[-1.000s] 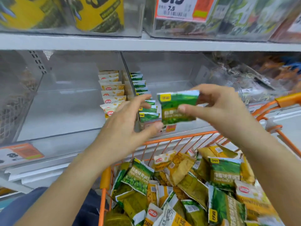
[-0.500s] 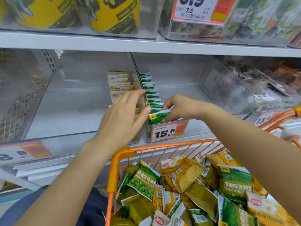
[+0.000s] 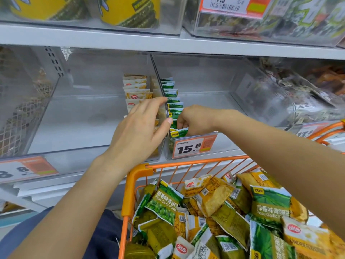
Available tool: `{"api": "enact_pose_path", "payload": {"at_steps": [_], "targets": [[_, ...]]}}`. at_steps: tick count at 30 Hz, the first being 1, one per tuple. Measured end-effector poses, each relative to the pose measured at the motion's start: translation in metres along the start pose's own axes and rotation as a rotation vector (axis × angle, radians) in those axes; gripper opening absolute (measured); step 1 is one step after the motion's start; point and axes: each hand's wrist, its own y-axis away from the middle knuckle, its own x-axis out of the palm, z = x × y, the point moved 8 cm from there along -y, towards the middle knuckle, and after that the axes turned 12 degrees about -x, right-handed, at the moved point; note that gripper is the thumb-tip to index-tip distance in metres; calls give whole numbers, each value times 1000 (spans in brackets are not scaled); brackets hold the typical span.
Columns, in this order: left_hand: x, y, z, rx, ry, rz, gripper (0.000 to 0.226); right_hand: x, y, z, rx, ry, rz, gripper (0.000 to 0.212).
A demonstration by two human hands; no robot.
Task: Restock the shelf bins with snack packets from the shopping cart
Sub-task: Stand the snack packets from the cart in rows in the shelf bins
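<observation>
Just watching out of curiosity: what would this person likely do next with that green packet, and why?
Probably let go and reach back to the cart. The right hand pinches the green packet already at the front of its row in the bin, and the left hand rests at the divider.

Bright, even indoor light fills the scene, with no hard shadows. Soft shade lies under the upper shelf board (image 3: 168, 42) and deep inside the clear bins (image 3: 201, 75). The bins' plastic walls catch pale, milky reflections that haze the goods behind them, most on the far right. The wide lens bends straight lines, so the shelf edges curve toward the corners. The snack packets (image 3: 268, 206) near the bottom are fairly sharp; the edges of the frame look soft and smeared.
</observation>
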Motion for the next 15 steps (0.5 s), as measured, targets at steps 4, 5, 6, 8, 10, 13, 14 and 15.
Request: {"api": "enact_pose_path", "payload": {"at_steps": [4, 5, 6, 8, 10, 13, 14, 15], "targets": [[-1, 0, -1, -2, -6, -8, 47, -9, 2, 6, -61, 48, -117, 16], [-1, 0, -1, -3, -10, -8, 47, -10, 3, 7, -65, 56, -141, 17], [-1, 0, -1, -2, -12, -9, 48, -11, 3, 6, -62, 65, -154, 19], [0, 0, -1, 0, -11, -5, 48, -10, 3, 4, -42, 103, -145, 20], [0, -1, -1, 0, -11, -3, 48, -8, 1, 2, -9, 160, -96, 20], [-1, 0, -1, 1, -15, 1, 48, -6, -2, -2, 39, 169, -63, 25], [-1, 0, -1, 3, -16, 4, 48, -6, 1, -4, 62, 125, -70, 29], [-1, 1, -1, 7, -19, 6, 48, -9, 6, -5, 91, 70, -87, 35]]}}
